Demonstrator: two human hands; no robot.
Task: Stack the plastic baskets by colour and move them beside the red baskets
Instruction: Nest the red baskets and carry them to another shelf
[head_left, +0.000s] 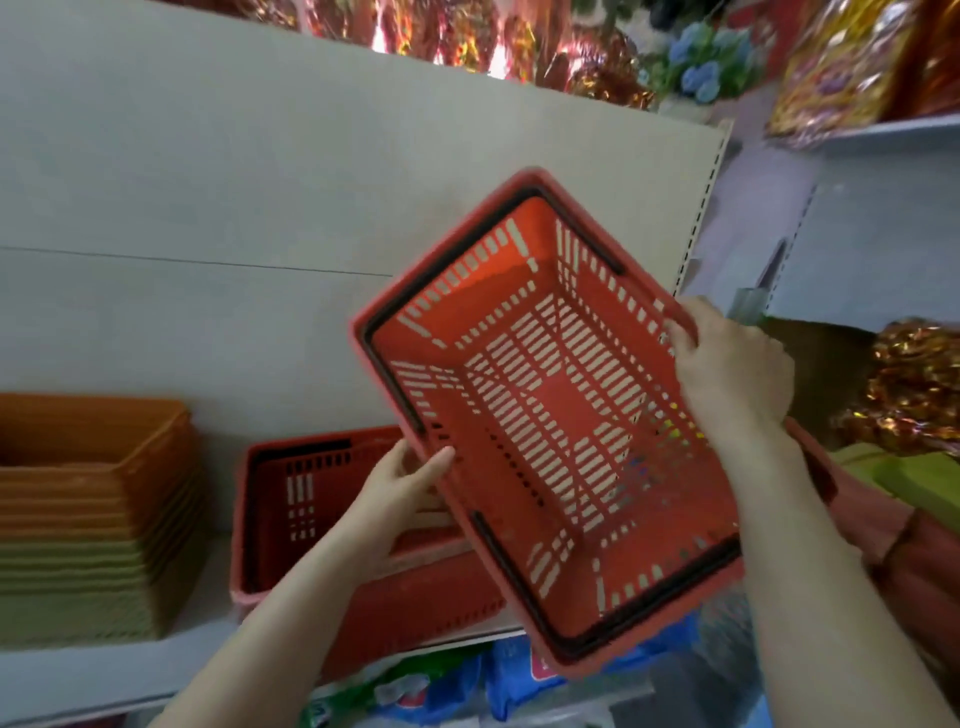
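- A nested stack of orange baskets (88, 447) stands at the far left of the white shelf (104, 675), resting directly on a stack of green baskets (78, 592) — one column, orange above, green below, against the pale back panel (208, 182).
- Just to the right of that column, a red basket (291, 519) sits on the same shelf with its opening tilted toward the camera; a black handle lies folded along its rim. It may be more than one basket nested together, but the blur leaves that unclear.
- The left hand (400, 493) reaches up from below and is closed on the lower-left rim of the held red basket (550, 415), thumb on the inside of the wall, fingers behind it.
- That held basket is in the air in front of the shelf, above and to the right of the shelved red one and partly covering it, tipped so that its slotted floor faces the camera — black handles are folded flat around its rim.
- The right hand (732, 369) grips the opposite, right-hand rim, fingers curled over the edge.
- Below the shelf edge lie blue and green packets (467, 680).
- At the far right, shiny gold-foil goods (914, 384) sit beside the neighbouring shelf unit, with something green beneath them.
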